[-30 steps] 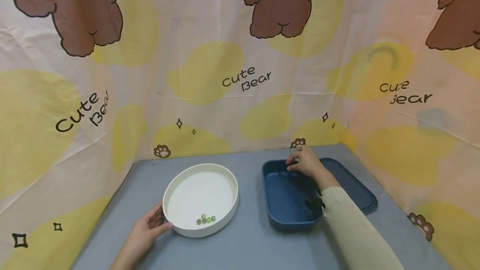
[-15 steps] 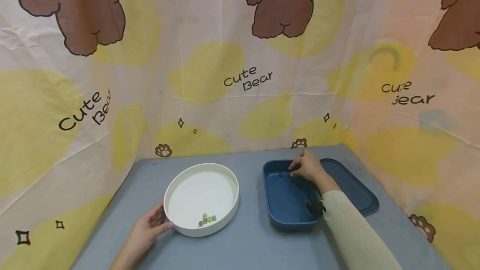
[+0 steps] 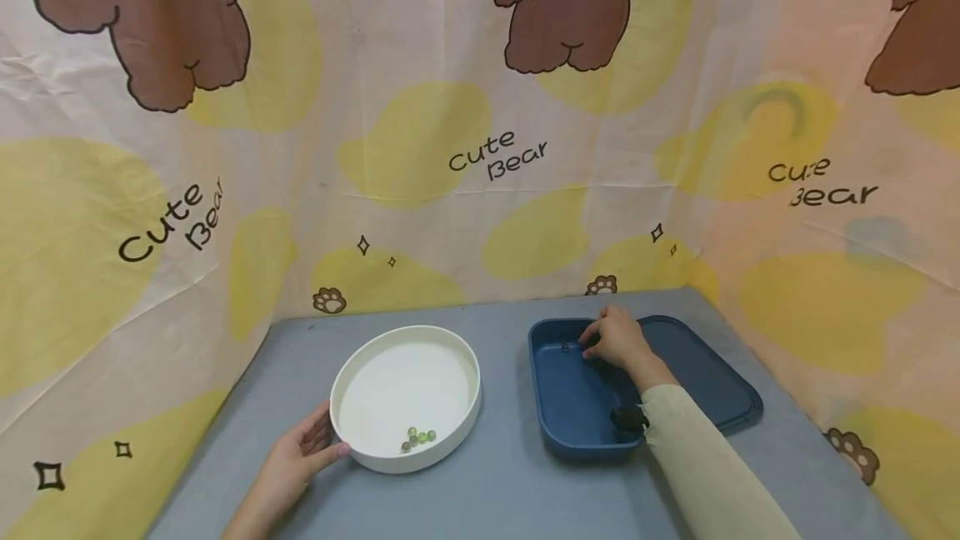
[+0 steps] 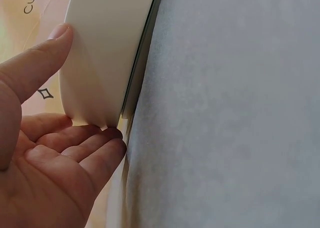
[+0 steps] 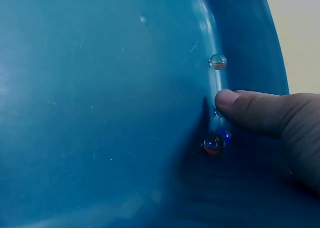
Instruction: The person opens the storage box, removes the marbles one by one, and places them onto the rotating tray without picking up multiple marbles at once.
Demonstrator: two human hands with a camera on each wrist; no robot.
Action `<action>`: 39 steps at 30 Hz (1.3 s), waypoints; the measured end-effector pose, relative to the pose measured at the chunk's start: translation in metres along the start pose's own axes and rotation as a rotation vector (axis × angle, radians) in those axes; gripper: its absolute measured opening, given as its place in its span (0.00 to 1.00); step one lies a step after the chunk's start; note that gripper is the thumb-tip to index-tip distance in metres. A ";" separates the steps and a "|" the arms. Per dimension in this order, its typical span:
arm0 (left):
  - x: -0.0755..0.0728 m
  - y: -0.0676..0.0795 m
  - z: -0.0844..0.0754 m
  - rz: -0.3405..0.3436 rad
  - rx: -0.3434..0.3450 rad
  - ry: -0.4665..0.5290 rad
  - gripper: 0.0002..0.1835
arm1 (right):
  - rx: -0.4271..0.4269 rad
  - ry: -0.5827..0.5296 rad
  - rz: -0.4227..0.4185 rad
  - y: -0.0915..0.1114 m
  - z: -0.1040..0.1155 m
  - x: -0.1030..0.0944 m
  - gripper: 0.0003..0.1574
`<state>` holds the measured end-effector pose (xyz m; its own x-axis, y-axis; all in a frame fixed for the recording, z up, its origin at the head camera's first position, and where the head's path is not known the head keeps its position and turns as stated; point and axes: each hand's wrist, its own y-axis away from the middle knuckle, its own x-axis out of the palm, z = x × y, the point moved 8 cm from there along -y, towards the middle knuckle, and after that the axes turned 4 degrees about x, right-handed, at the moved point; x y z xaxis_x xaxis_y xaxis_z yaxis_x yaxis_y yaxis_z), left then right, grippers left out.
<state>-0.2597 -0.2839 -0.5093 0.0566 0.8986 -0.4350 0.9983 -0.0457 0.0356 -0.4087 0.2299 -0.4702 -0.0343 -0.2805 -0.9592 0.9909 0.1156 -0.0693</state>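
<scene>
My left hand rests against the near left side of a round white tray, its thumb on the rim. Seen from the left wrist, the fingers touch the tray's outer wall. Several greenish glass marbles lie together inside the tray near its front. My right hand reaches into the far end of a deep blue box. In the right wrist view the thumb touches the box's edge groove, partly covering a marble. A clear marble with orange lies beyond it; a dark marble and a blue marble sit below.
A flat blue lid lies to the right of the box, partly behind the right arm. A black device is at the right cuff, over the box. Bear-print cloth walls off the grey table's back and sides.
The right hand has shifted slightly nearer within the far end of the box. The left hand stays at the tray, and the marbles there keep their place.
</scene>
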 end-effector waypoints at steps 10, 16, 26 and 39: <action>-0.002 -0.001 -0.004 -0.008 0.015 -0.014 0.51 | 0.016 0.048 -0.046 0.000 0.000 -0.001 0.09; -0.002 -0.001 -0.004 -0.013 0.027 -0.015 0.51 | 0.001 0.033 -0.056 0.001 0.001 -0.003 0.07; -0.001 0.000 0.000 -0.005 0.026 -0.001 0.51 | -0.024 -0.170 -0.058 -0.002 -0.005 -0.004 0.06; 0.000 0.001 0.000 0.002 0.012 -0.001 0.51 | -0.144 -0.296 -0.118 0.006 0.009 -0.034 0.09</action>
<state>-0.2588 -0.2840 -0.5092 0.0589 0.8981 -0.4358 0.9983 -0.0531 0.0255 -0.4001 0.2313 -0.4350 -0.0871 -0.5614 -0.8229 0.9530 0.1936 -0.2329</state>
